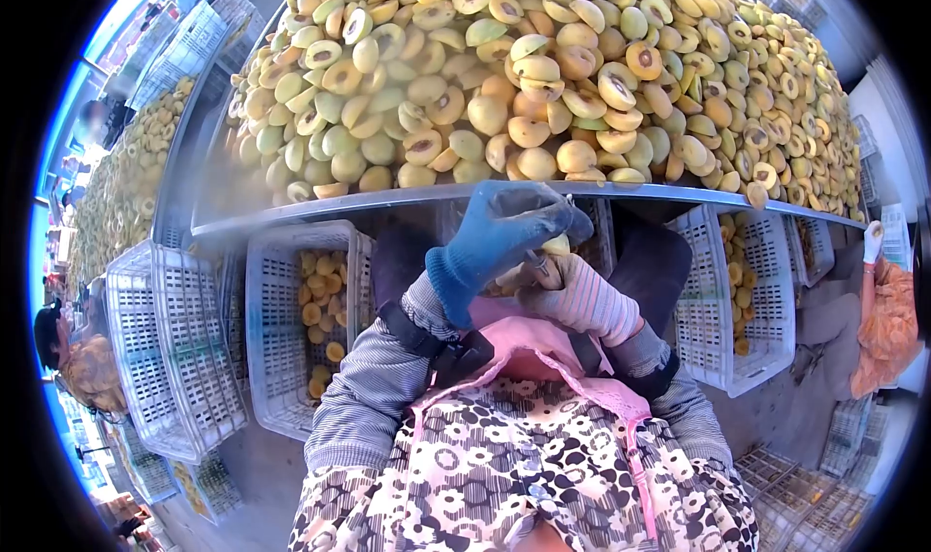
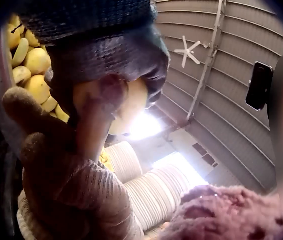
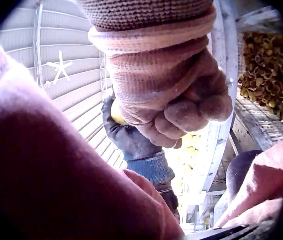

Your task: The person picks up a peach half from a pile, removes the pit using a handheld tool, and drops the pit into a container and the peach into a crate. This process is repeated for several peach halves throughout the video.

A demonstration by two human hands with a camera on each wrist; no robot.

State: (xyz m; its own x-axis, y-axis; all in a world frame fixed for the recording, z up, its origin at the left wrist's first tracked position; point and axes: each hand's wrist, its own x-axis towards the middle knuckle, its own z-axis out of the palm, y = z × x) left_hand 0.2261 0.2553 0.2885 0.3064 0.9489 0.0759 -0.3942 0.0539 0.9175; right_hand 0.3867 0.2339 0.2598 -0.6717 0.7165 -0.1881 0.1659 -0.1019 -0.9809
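Observation:
In the head view the left hand, in a blue glove [image 1: 504,227], grips a pale yellow fruit [image 1: 556,246] in front of the body. The dark glove [image 2: 109,60] has its fingers curled round the fruit [image 2: 134,105] in the left wrist view. Close against it is the right hand in a striped glove [image 1: 582,295], its curled fingers holding a small dark tool [image 1: 535,259], mostly hidden. The right wrist view shows the right hand [image 3: 166,90] with its fingers curled in, and the fruit [image 3: 116,112] in the left hand [image 3: 134,140] behind it.
A metal-edged table [image 1: 388,199] heaped with halved yellow fruit [image 1: 485,116] lies just beyond the hands. White crates [image 1: 267,358] with fruit stand at left, another crate [image 1: 766,329] at right. Other people [image 1: 887,310] are at the sides.

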